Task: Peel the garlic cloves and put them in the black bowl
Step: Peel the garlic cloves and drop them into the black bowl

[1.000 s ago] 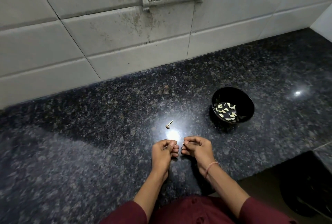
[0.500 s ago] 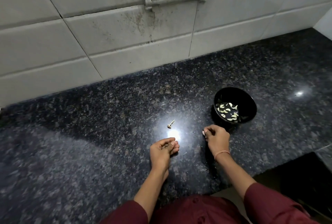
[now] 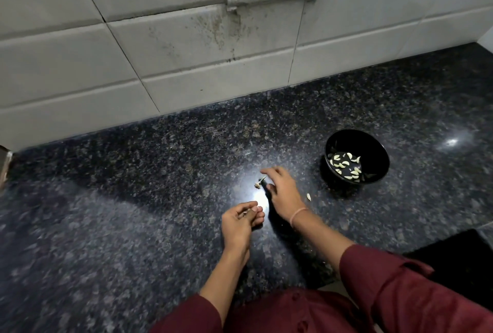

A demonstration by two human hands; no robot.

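The right hand (image 3: 282, 186) is spread loose and holds nothing. Its fingertips hover just beside a dried garlic stem (image 3: 260, 182) on the granite counter (image 3: 133, 199). One bare garlic clove (image 3: 308, 196) lies on the stone just off the outer edge of that hand. Further out that way stands the black bowl (image 3: 378, 146) with peeled cloves (image 3: 344, 164) inside. The left hand (image 3: 240, 219), nearer the body, pinches a pale scrap (image 3: 248, 211) too small to name.
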